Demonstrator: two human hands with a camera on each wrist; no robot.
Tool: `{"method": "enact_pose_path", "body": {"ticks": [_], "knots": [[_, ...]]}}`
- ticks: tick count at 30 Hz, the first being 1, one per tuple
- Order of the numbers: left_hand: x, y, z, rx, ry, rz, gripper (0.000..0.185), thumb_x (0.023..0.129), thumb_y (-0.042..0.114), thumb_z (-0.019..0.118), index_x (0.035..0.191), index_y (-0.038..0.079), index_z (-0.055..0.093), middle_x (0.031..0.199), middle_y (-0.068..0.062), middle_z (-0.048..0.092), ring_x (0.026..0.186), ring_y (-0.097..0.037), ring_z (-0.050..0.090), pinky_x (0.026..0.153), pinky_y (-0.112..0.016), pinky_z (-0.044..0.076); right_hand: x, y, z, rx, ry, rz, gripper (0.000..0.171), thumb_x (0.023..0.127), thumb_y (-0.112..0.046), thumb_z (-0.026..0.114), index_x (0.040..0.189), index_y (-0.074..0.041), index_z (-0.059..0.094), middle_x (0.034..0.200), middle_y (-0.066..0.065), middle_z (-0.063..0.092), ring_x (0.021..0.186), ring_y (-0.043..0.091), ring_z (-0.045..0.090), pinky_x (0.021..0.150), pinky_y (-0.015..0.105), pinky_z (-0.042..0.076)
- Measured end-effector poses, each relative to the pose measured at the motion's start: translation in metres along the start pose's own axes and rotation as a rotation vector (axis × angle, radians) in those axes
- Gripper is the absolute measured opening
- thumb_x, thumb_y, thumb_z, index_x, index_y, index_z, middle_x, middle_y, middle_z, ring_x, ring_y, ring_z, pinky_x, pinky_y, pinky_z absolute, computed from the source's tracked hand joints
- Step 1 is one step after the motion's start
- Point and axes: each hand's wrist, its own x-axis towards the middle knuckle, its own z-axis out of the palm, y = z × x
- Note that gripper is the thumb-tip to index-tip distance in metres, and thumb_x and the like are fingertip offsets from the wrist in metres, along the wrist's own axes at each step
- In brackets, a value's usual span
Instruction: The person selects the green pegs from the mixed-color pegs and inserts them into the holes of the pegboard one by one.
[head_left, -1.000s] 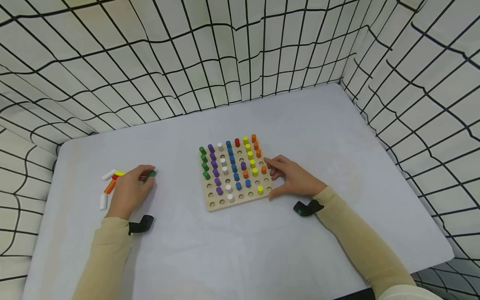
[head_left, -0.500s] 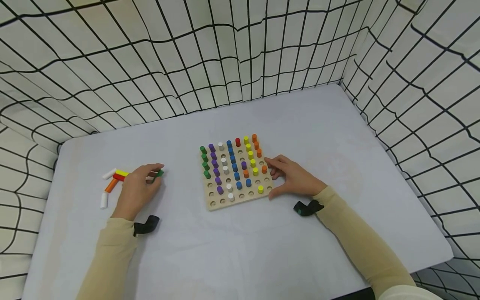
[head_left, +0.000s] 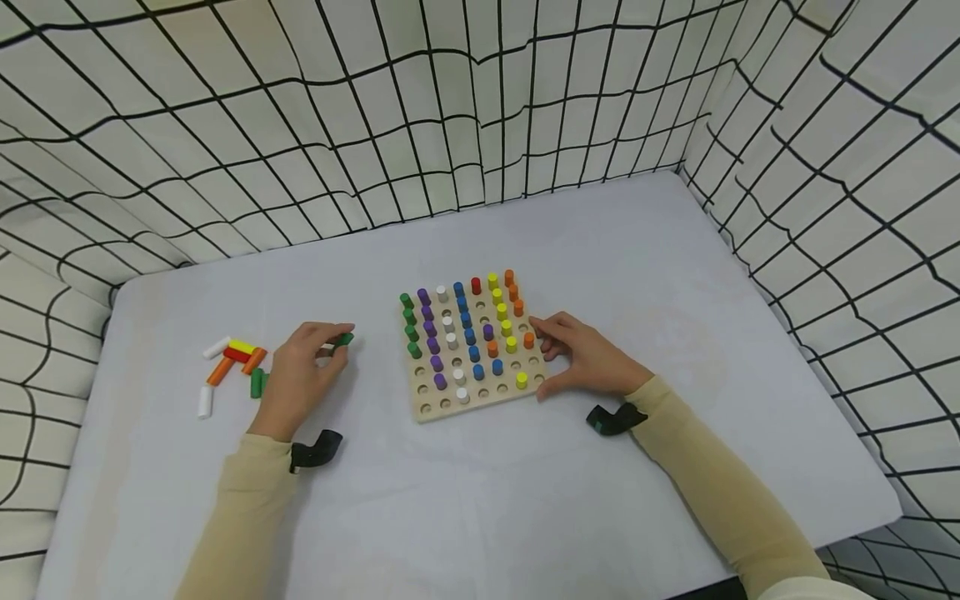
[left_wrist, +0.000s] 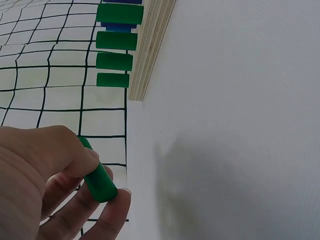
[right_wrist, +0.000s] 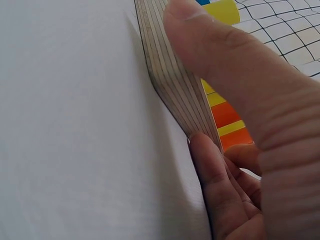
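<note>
Green peg [head_left: 343, 339], a smooth short cylinder, sits pinched between my left hand [head_left: 303, 379] thumb and fingertips left of centre in the head view, its long axis pointing right toward the pegboard [head_left: 471, 398]. That board is layered pale plywood, drilled with round holes and studded with coloured pegs in rows. My right hand [head_left: 588, 358] rests curled against its right edge, thumb and fingers gripping it. Loose pegs [head_left: 232, 362] lie scattered at the left on the smooth white table [head_left: 637, 250]. Grid-patterned cloth [head_left: 300, 108] walls surround everything.
</note>
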Motion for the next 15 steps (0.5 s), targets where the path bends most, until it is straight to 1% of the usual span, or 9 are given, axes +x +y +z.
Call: {"method": "enact_pose_path", "body": {"ticks": [3,9,11,15], "knots": [[0.001,0.005,0.004,-0.022,0.010,0.016,0.034,0.096,-0.002,0.064,0.128,0.005,0.071,0.120,-0.018,0.066,0.097,-0.036,0.072,0.089,-0.055,0.062,-0.001,-0.002,-0.001,0.009,-0.002,0.002,0.118,0.065,-0.049,0.097,0.161,-0.017,0.037,0.127,-0.001,0.053,0.108,0.012,0.057,0.101,0.034,0.054],[0.000,0.015,0.012,-0.085,0.003,0.009,0.032,0.094,-0.002,0.070,0.125,0.004,0.072,0.118,-0.017,0.068,0.103,-0.035,0.073,0.092,-0.051,0.061,-0.001,-0.004,-0.001,0.014,-0.001,0.012,0.117,0.066,-0.047,0.097,0.161,-0.017,0.037,0.127,-0.001,0.054,0.109,0.012,0.057,0.102,0.035,0.054],[0.000,0.018,0.014,-0.101,0.003,0.004,0.032,0.093,-0.001,0.072,0.125,0.005,0.072,0.118,-0.016,0.068,0.102,-0.035,0.074,0.092,-0.049,0.061,-0.001,-0.004,-0.001,0.015,0.000,0.014,0.117,0.066,-0.047,0.097,0.161,-0.017,0.037,0.128,-0.001,0.054,0.109,0.012,0.057,0.102,0.035,0.054],[-0.001,0.025,0.019,-0.114,0.014,0.020,0.032,0.091,-0.001,0.075,0.123,0.004,0.073,0.116,-0.015,0.069,0.102,-0.034,0.075,0.091,-0.047,0.061,-0.001,-0.004,0.000,0.018,0.001,0.018,0.117,0.065,-0.047,0.097,0.161,-0.018,0.037,0.127,-0.002,0.054,0.109,0.012,0.057,0.102,0.036,0.054]]}}
